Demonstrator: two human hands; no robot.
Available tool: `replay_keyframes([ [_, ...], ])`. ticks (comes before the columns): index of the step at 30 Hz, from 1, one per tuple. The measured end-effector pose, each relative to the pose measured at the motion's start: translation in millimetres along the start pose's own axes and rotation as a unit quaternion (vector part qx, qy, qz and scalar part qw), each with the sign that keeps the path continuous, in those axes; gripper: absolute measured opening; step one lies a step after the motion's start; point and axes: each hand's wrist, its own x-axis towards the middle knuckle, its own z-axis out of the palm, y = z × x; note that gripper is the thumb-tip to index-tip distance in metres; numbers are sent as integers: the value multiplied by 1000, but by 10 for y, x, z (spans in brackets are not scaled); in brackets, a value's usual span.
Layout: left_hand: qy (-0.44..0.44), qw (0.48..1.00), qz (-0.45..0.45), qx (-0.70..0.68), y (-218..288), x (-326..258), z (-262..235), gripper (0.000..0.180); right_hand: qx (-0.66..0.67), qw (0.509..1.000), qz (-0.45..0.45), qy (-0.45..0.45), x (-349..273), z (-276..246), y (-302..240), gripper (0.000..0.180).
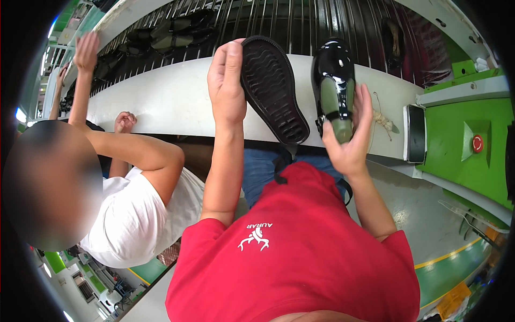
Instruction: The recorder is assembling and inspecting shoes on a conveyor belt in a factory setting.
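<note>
Well left of our left fingers, we see a co-worker in a soft white shirt (129, 220), one bare hand (86, 51) raised. Beyond those same fingers, to the left, glossy black-and-olive shoes (182, 37) lie on a rack of slim, shiny metal rods (292, 32). Under our fingers runs the smooth white table (177, 102), its long edge bowed by the lens. Our left hand (226, 88) holds a black shoe (272, 88) by its rim, thumb on the edge; the matte sole faces us, long and rounded, moulded with wavy ridges and a blocky heel. Right of it, our right hand (348, 134) holds a patent-black shoe (332, 61) about the heel, thumb and fingers on opposite sides; its round toe gleams, and a smooth olive form shows inside. Just right of these fingers lies a pale, cord-wound bundle (382, 121); farther right stands a green panel (448, 134) with a domed red button (477, 143).
</note>
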Motion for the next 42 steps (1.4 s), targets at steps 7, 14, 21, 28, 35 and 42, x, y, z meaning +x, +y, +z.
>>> replay_keyframes([
  [7,-76,997,-13,-29,206,-33,112,68,132,987,89,-9,-303,-15,-23,106],
  [14,-109,994,18,-9,355,-208,174,74,223,972,38,-65,-438,67,-306,107],
  [21,-144,985,96,-8,453,-439,195,67,156,981,7,-119,-566,119,-457,107],
  [28,-139,987,75,-4,571,-577,247,68,157,978,13,-135,-644,116,-457,105],
  [35,-124,986,103,34,578,-589,231,65,181,972,34,-143,-643,130,-514,105],
  [42,-111,987,107,54,581,-580,238,61,128,980,2,-150,-584,99,-499,105],
])
